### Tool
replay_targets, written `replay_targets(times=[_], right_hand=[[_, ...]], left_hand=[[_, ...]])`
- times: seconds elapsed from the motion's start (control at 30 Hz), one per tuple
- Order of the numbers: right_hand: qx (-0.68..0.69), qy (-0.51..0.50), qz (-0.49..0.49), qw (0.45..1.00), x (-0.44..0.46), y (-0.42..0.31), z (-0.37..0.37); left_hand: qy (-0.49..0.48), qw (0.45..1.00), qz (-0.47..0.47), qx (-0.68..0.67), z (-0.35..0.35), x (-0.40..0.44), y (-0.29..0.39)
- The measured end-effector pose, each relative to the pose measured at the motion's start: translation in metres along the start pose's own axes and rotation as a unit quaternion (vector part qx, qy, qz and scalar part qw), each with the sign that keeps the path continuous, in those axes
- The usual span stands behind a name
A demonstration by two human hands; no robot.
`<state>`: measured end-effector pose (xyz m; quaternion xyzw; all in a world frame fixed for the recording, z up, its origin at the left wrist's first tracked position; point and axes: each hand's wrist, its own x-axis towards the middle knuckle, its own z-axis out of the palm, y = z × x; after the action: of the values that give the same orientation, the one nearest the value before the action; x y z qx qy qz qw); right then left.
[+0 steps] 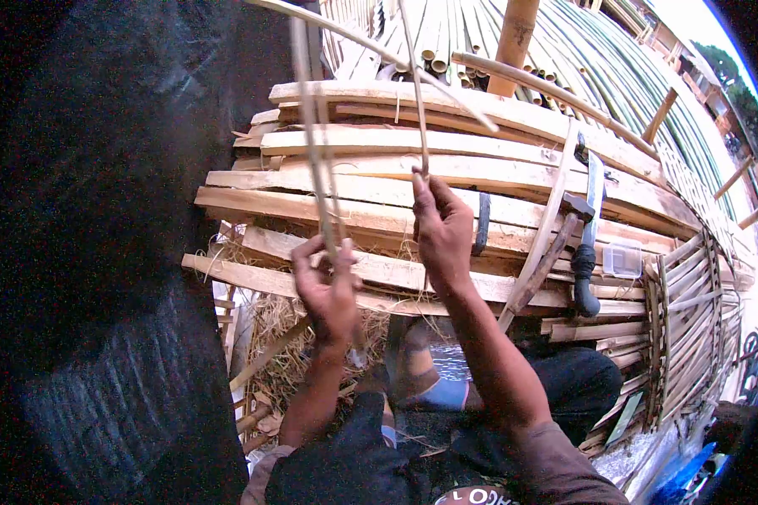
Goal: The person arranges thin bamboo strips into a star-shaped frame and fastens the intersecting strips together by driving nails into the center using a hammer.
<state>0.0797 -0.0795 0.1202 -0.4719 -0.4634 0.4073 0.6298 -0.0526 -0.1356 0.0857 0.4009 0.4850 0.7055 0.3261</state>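
Note:
My left hand point(327, 290) has its fingers closed round thin bamboo strips point(316, 160), which stand nearly upright and are blurred by motion. To its right, my right hand point(445, 231) pinches the lower end of a single thin bamboo stick point(421, 114) that points upward. Both hands are held over a bench of split wooden slats point(362, 189). Another pale strip point(370, 44) slants across behind the upright pieces; whether a hand holds it I cannot tell.
At right on the slats lie a hammer point(576, 207), a large knife point(595, 202) with a black handle, and a clear plastic box point(621, 260). A black band point(482, 223) wraps one slat. Shavings point(282, 337) heap below. Behind stand a bamboo post point(514, 42) and many poles point(581, 71).

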Motion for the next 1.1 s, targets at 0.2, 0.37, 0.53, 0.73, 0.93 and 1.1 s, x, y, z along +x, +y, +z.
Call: replay_targets(times=[0.2, 0.37, 0.53, 0.73, 0.93, 1.1], right_hand=[[-0.162, -0.002, -0.112, 0.98, 0.054, 0.018, 0.014], [-0.17, 0.003, -0.11, 0.979, 0.061, 0.062, 0.046], [-0.198, -0.007, -0.089, 0.976, 0.06, 0.088, 0.069], [-0.225, 0.033, -0.09, 0.97, 0.065, 0.105, 0.099], [-0.261, -0.039, -0.027, 0.964, 0.067, 0.116, 0.104], [-0.279, -0.051, -0.07, 0.956, 0.065, 0.147, 0.099]], left_hand=[[0.103, 0.99, 0.061, 0.069, -0.072, -0.005, 0.021], [0.124, 0.985, 0.041, 0.11, -0.092, -0.022, 0.024], [0.111, 0.986, 0.013, 0.123, -0.106, -0.03, 0.021], [0.132, 0.977, 0.075, 0.15, -0.124, -0.035, 0.026], [0.143, 0.96, 0.13, 0.205, -0.148, -0.047, 0.029], [0.063, 0.985, 0.08, 0.142, -0.133, -0.042, 0.035]])
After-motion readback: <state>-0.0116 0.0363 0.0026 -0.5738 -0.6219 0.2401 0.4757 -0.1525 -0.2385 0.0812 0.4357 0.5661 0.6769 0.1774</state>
